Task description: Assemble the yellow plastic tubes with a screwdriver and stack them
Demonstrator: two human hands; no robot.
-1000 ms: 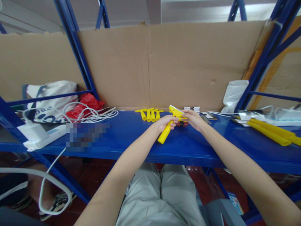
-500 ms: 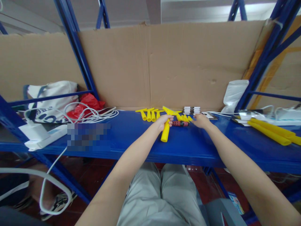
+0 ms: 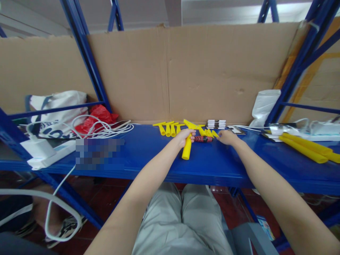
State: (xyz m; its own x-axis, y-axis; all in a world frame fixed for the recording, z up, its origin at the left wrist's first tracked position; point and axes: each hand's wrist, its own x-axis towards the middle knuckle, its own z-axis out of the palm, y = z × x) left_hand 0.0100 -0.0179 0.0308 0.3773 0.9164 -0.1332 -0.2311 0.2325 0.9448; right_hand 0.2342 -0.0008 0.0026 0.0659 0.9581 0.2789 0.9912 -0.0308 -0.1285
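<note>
Wrapped around the tubular handle of a yellow T-shaped squeegee-like tool (image 3: pixel 186 150) is my left hand (image 3: pixel 183 139). The tool's wide head points away from me, toward the back of the shelf. My right hand (image 3: pixel 227 137) is low over the blue surface, fingers curled in by the tips of several small yellow pieces (image 3: pixel 209 132). Whether one is pinched there is hidden. Between the hands lies a dark red and black screwdriver-like handle (image 3: pixel 203 139). Several similar yellow T-shaped tools (image 3: pixel 168 130) lie in a row left of my left hand.
Black-and-white stacked pieces (image 3: pixel 216 124) stand at the back. Long yellow tubes (image 3: pixel 305 149) lie at the right. At the left are a white power strip (image 3: pixel 54 154), coiled white cables (image 3: pixel 106 131), a red plastic bag (image 3: pixel 99 118) and a cloth bag (image 3: pixel 63 106). Cardboard (image 3: pixel 212 71) walls the back.
My right hand has shifted very slightly down, its fingers drawn in by the small yellow pieces. The left hand keeps its hold on the yellow tool, almost still.
</note>
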